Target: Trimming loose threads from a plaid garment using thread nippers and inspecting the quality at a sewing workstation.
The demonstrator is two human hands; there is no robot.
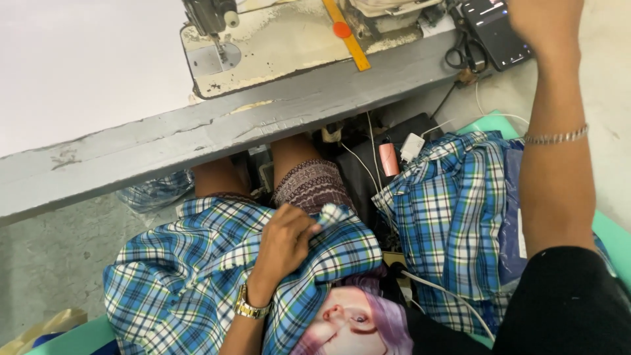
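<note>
My left hand [284, 242], with a gold watch on its wrist, is closed on a bunch of blue plaid fabric [177, 269] that lies across my lap. A small white-and-green scrap pokes out at its fingertips. My right hand [544, 21] is raised at the top right, next to a dark phone [494, 29] on the table. Its fingers are cut off by the frame edge. A silver bracelet sits on that forearm.
A worn sewing machine [276, 43] stands on the grey table [197, 135], with a yellow ruler [346, 36] and black scissors [463, 51]. A second heap of plaid cloth [447, 210] lies on a teal surface [496, 121] at right. Cables, a white charger [412, 146] and a pink object [388, 159] crowd under the table.
</note>
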